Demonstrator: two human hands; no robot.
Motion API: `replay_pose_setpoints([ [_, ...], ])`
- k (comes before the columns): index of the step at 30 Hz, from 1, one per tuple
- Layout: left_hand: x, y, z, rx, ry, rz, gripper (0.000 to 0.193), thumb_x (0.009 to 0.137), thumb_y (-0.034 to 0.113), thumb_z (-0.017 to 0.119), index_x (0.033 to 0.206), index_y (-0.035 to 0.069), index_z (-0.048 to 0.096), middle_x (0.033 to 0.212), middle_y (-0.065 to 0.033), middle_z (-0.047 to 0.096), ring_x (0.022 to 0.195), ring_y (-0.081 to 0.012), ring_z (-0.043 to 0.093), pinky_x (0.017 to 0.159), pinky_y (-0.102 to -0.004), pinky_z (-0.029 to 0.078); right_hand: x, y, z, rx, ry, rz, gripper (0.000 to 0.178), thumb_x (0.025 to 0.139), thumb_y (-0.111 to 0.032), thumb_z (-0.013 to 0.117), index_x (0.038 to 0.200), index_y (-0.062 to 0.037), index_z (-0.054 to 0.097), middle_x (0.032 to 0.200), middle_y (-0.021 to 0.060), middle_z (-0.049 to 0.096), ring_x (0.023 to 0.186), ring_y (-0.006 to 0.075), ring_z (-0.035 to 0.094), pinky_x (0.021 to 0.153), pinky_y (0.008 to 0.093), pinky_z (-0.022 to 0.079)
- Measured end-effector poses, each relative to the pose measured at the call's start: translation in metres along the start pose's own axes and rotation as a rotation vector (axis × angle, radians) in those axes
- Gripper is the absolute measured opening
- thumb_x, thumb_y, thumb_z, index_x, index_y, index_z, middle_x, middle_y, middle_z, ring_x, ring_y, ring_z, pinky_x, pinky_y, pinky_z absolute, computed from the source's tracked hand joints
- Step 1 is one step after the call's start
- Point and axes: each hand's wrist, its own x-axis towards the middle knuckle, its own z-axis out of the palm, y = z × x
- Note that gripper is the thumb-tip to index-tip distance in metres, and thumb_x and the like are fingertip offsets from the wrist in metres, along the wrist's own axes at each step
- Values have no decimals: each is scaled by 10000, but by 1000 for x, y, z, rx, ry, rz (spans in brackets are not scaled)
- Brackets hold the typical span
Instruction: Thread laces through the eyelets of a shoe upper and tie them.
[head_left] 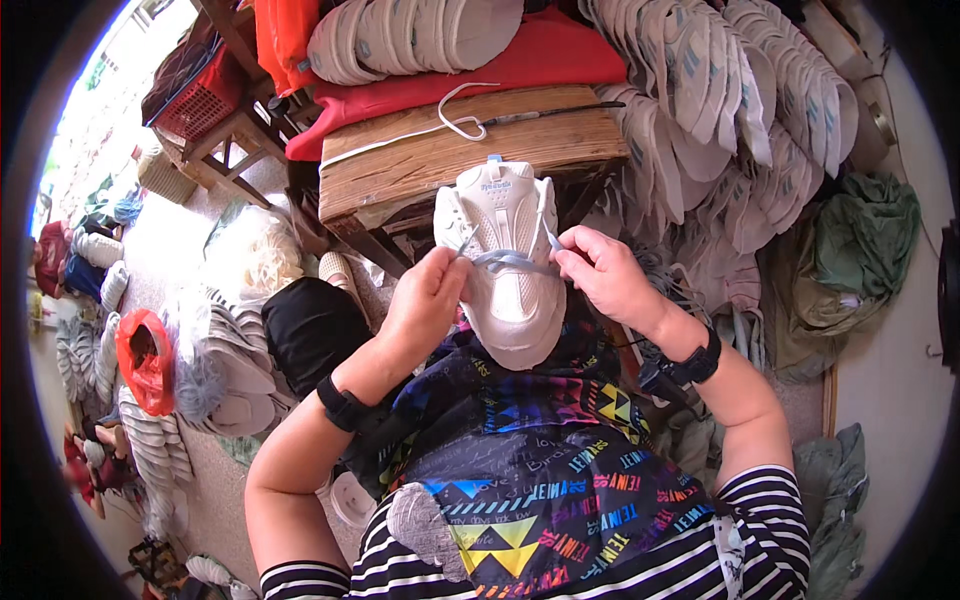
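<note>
A white shoe upper (518,310) is propped in front of me, toe toward my body and tongue toward the wooden bench. A grey-blue shoelace (510,259) runs across its lowest eyelet area. At the left side of the shoe, my left hand (425,302) pinches the lace between thumb and fingers. On the right, my right hand (612,278) has thumb and forefinger closed on the lace's other end, which points up beside the eyelet flap.
Beyond the shoe stands a wooden bench (400,175) with a white lace (395,148) and a thin dark tool (530,117). Stacked white shoe uppers (690,80) crowd the right, and more lie left near a red bag (145,360). Green cloth (862,240) is at far right.
</note>
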Motion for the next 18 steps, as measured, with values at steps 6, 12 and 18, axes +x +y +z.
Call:
replay_pose_setpoints([
  [6, 4, -11, -3, 202, 168, 153, 243, 977, 255, 575, 943, 20, 626, 639, -135, 548, 556, -182, 540, 537, -345, 425, -2, 3, -2, -107, 22, -42, 176, 957, -190, 590, 954, -21, 640, 707, 68, 622, 660, 124, 574, 643, 297, 472],
  [12, 8, -5, -5, 269, 233, 182, 226, 959, 242, 601, 935, 21, 639, 618, -109, 565, 563, -135, 530, 535, -328, 426, 2, -1, 1, -90, 79, -32, 194, 950, -210, 613, 964, -22, 660, 723, 44, 645, 658, 91, 567, 631, 279, 468],
  [18, 4, -1, -1, -254, -52, -103, 259, 950, 208, 587, 832, -7, 672, 717, 17, 617, 596, -62, 510, 542, -232, 417, 10, 1, -2, -34, -48, 30, 180, 945, -168, 616, 905, 1, 662, 785, -13, 639, 759, 50, 552, 705, 236, 468],
])
